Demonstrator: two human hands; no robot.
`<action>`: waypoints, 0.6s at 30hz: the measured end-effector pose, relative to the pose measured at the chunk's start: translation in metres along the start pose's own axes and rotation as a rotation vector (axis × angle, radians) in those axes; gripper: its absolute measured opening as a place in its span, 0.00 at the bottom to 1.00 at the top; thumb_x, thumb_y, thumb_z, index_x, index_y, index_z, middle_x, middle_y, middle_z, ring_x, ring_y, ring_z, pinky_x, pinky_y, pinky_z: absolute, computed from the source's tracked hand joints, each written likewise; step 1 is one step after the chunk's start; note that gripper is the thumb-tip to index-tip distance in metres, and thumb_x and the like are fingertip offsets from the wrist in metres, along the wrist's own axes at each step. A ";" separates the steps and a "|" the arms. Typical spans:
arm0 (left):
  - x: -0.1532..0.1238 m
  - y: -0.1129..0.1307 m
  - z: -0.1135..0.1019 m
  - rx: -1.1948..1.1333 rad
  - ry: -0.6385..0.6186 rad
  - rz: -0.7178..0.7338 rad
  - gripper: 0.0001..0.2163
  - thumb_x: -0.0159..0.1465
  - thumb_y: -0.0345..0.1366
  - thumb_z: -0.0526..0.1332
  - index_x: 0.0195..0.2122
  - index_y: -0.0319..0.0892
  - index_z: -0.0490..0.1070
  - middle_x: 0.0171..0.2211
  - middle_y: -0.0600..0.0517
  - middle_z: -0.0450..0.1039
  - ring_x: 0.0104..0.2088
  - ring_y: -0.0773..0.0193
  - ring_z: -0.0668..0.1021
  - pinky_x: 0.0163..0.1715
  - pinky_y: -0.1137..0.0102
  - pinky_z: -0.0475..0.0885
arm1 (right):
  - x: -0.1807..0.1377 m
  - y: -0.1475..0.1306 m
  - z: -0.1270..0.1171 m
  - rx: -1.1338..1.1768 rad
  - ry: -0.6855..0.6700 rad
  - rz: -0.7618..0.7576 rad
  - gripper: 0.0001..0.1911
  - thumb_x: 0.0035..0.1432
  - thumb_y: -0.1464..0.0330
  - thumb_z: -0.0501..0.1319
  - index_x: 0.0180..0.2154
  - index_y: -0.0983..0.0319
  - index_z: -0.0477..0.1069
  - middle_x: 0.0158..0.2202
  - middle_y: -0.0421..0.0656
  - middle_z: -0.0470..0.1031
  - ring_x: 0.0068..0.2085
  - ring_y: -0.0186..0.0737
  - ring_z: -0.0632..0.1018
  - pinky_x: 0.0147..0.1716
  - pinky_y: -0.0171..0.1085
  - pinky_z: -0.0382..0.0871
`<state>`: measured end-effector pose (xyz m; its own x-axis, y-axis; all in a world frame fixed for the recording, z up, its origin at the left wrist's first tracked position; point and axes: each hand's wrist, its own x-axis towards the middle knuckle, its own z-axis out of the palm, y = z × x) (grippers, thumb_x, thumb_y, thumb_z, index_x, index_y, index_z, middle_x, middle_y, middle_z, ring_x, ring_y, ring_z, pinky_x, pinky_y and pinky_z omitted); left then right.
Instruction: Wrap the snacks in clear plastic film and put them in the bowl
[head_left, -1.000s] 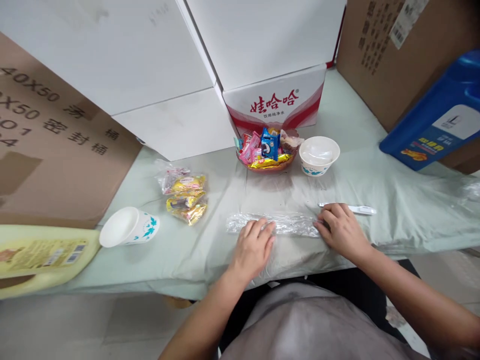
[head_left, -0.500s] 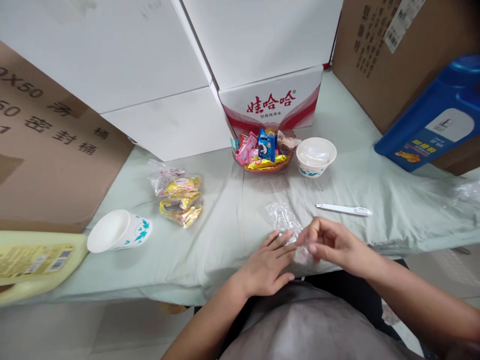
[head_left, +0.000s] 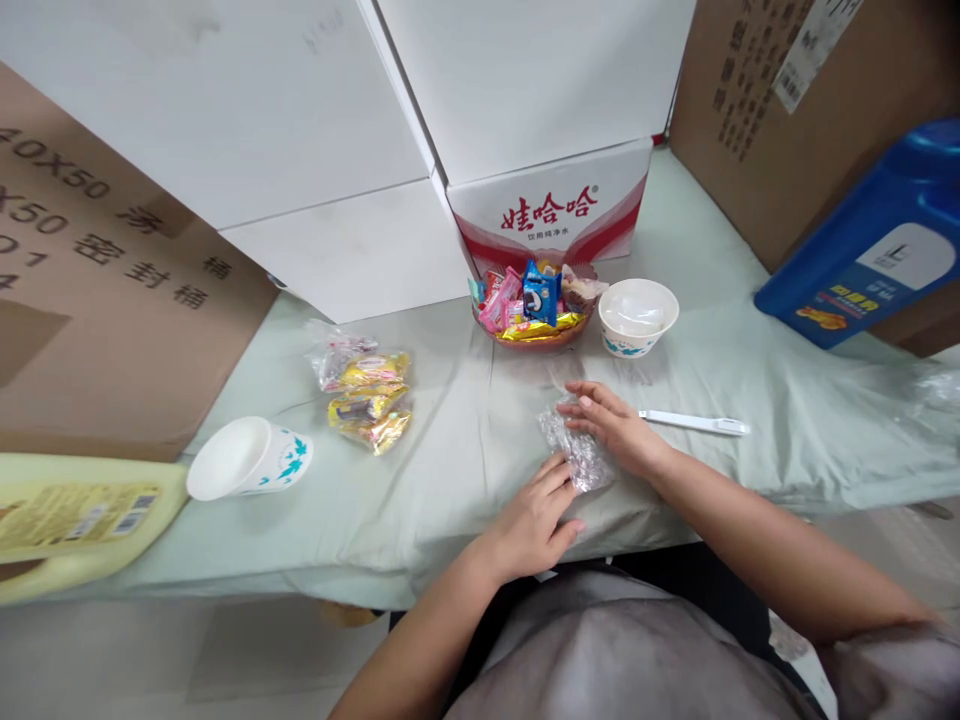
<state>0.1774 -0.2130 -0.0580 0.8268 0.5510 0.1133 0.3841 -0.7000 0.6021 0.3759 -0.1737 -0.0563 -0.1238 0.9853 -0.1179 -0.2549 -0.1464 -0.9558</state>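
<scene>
A crumpled piece of clear plastic wrap [head_left: 589,468] lies on the cloth near the front edge. My left hand [head_left: 531,522] rests palm down at its near left side, fingers stretched out and touching it. My right hand [head_left: 611,425] reaches over its upper right part, fingers extended and slightly bent. A white utility knife [head_left: 697,423] lies just right of my right hand, its left end close to the wrist. Beyond the hands stands a glass bowl [head_left: 536,343] of wrapped candies, with a paper cup [head_left: 637,318] holding clear plastic beside it.
Left of the hands are bagged yellow snacks [head_left: 371,405], a tipped paper cup [head_left: 255,458] and a pale yellow jug [head_left: 82,520]. White boxes [head_left: 330,250] and a brown carton [head_left: 112,260] stand behind. A blue bottle [head_left: 862,250] leans at right against another carton [head_left: 750,130].
My right hand has moved forward and left from the wrap's near end to its far part, and its fingers have opened out. My left hand has stayed almost in place.
</scene>
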 end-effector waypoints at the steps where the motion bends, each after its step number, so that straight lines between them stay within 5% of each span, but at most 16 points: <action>1: 0.000 0.001 0.000 0.007 -0.001 0.002 0.18 0.65 0.34 0.58 0.56 0.40 0.65 0.59 0.40 0.66 0.65 0.50 0.61 0.64 0.47 0.59 | -0.001 0.000 -0.002 -0.054 0.007 -0.072 0.20 0.61 0.55 0.59 0.51 0.56 0.65 0.58 0.49 0.66 0.56 0.47 0.73 0.51 0.48 0.71; 9: -0.003 -0.001 0.008 0.081 0.113 0.025 0.16 0.65 0.34 0.58 0.54 0.39 0.66 0.54 0.39 0.70 0.61 0.48 0.68 0.59 0.48 0.67 | -0.016 0.016 -0.001 -0.871 -0.238 -0.414 0.15 0.64 0.74 0.51 0.49 0.62 0.71 0.50 0.51 0.76 0.53 0.44 0.76 0.52 0.49 0.71; 14: -0.006 -0.007 -0.003 0.093 0.455 0.017 0.14 0.65 0.28 0.53 0.52 0.41 0.67 0.47 0.43 0.73 0.52 0.55 0.75 0.53 0.56 0.73 | -0.018 0.027 0.005 -1.092 -0.250 -0.634 0.12 0.65 0.73 0.53 0.47 0.64 0.72 0.51 0.54 0.74 0.53 0.47 0.74 0.51 0.48 0.73; 18: 0.004 -0.020 -0.011 0.088 0.430 0.009 0.18 0.69 0.33 0.51 0.60 0.41 0.59 0.55 0.40 0.69 0.57 0.54 0.72 0.55 0.55 0.70 | -0.020 0.030 0.009 -1.236 -0.271 -0.693 0.13 0.65 0.72 0.54 0.49 0.64 0.71 0.52 0.54 0.73 0.56 0.49 0.72 0.54 0.51 0.70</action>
<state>0.1685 -0.1924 -0.0607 0.5908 0.6710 0.4480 0.4271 -0.7312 0.5320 0.3622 -0.1991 -0.0806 -0.5327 0.7575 0.3775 0.6227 0.6528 -0.4314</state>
